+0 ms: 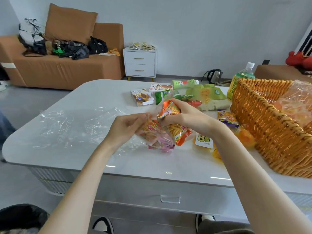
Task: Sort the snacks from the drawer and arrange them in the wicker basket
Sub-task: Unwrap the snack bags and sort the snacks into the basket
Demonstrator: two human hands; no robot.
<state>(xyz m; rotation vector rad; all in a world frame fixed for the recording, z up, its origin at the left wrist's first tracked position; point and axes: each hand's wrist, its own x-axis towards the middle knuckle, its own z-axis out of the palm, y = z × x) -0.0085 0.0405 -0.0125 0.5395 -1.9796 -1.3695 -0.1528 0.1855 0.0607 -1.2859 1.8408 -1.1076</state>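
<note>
- Gripping a small orange foil snack packet (168, 109), the right hand (185, 116) curls round it, left of the orange wicker basket (270, 132);
- left hand (126, 128) pinches a clear plastic bag of packets (152, 138) farther left.

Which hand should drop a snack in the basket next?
Probably the right. The right hand grips an orange packet, and the basket stands on its side. The left hand holds the clear bag of packets, farther from the basket.

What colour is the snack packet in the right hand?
Mostly orange; the snack packet in the right hand shows in the head view.
</note>
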